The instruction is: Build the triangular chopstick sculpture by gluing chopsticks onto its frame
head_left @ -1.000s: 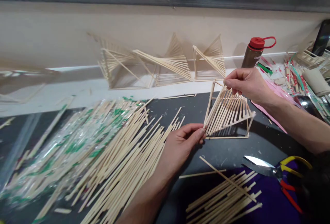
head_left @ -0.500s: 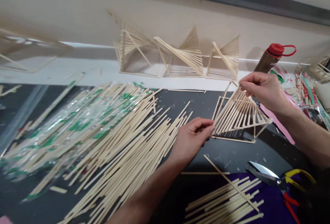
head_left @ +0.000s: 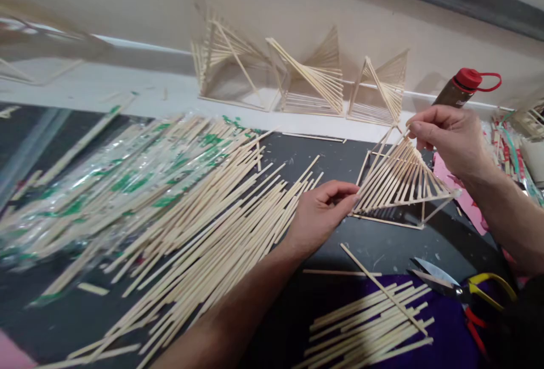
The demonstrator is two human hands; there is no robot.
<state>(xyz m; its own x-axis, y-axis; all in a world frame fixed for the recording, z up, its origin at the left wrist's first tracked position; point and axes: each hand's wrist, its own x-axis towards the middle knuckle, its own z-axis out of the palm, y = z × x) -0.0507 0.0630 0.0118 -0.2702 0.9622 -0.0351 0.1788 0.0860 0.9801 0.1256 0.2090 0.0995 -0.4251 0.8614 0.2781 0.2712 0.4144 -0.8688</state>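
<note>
A model of thin wooden sticks [head_left: 399,182], its slats fanned in a twisted surface over a frame, stands on the dark table. My left hand [head_left: 325,210] pinches the lower end of a stick [head_left: 382,162] at the model's left corner. At the upper end of that same stick, by the model's peak, the thumb and fingers of my right hand [head_left: 446,134] are closed. The stick slants along the model's left side, close beside the outermost slats. Whether it touches them is too fine to tell.
Long loose sticks [head_left: 229,250] and plastic-wrapped sticks [head_left: 127,182] cover the left. Cut sticks [head_left: 369,323] and open scissors [head_left: 459,289] lie in front. Along the wall stand several stick models [head_left: 310,83] and a red-capped bottle [head_left: 457,88]. Pink material [head_left: 459,193] lies right.
The view has shifted and tilted slightly. Between my two hands the stick now stands a little off the model's left slats; both hands keep their pinch on it.
</note>
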